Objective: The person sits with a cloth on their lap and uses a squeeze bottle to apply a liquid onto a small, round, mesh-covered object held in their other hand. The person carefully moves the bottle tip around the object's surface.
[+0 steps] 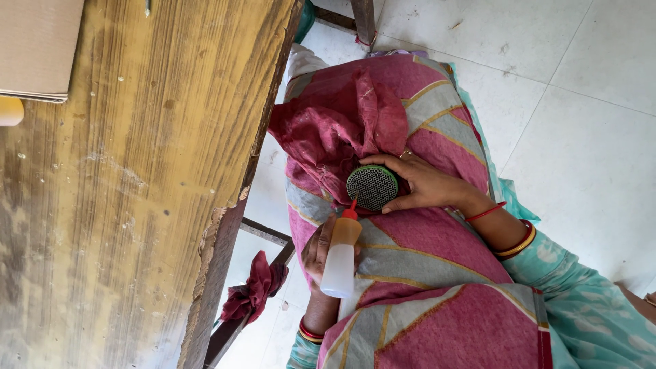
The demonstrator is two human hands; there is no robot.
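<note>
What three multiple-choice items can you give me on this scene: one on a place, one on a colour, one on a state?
1. Where is the round mesh disc?
A) on the wooden table
B) against the pink cloth on the lap, held by the right hand
C) on the floor tiles

2. What colour is the nozzle of the squeeze bottle?
A) red
B) blue
C) black

3. How is the bottle held?
A) lying capped on the floor
B) gripped by the left hand, nozzle pointing at the disc's rim
C) standing upside down on the table

Answers:
1 B: fingers curl around the disc over the cloth.
2 A: the tip is plainly red.
3 B: the hand wraps the bottle's body.
</note>
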